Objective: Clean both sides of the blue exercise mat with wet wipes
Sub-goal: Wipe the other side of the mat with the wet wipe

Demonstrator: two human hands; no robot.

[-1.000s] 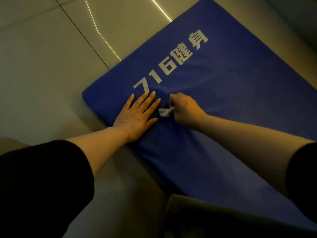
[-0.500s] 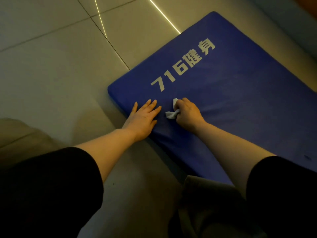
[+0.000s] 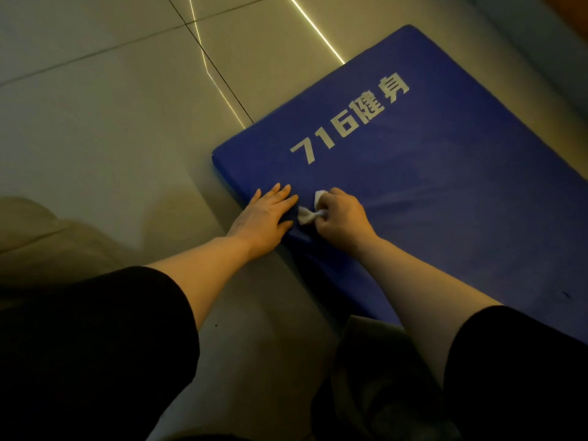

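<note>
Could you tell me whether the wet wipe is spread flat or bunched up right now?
Bunched up: the wet wipe is crumpled in the right hand, only small ends poking out.

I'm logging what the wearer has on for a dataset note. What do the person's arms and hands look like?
Both arms wear black sleeves ending near the elbow, leaving the forearms bare. The left hand and right hand are bare, without gloves; no rings, watch or bracelets are visible in this dim light.

Blue mat (image 3: 445,192) w/ white "716" print (image 3: 348,119); white wipe (image 3: 307,214); black sleeves (image 3: 95,345).
</note>
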